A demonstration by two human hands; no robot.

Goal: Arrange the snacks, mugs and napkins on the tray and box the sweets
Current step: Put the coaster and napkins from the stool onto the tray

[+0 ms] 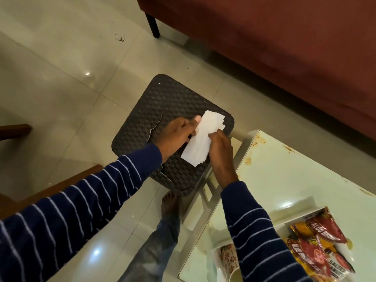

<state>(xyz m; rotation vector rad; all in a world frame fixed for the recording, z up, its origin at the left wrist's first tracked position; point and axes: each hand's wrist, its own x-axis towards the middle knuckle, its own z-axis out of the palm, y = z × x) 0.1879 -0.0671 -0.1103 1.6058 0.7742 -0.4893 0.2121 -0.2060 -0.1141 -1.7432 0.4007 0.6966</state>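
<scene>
Both hands, left hand (176, 133) and right hand (220, 143), pinch the white paper napkins (200, 137); square their edges before carrying them over.

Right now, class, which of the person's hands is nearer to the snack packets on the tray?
Right. The right hand pinches the napkins over the stool, on the side toward the snack packets. The left hand holds the napkins' other side, farther away.

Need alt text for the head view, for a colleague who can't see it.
Both hands, left hand and right hand, hold a stack of white napkins above a dark woven stool. At lower right, snack packets lie in a white tray on a table.
</scene>
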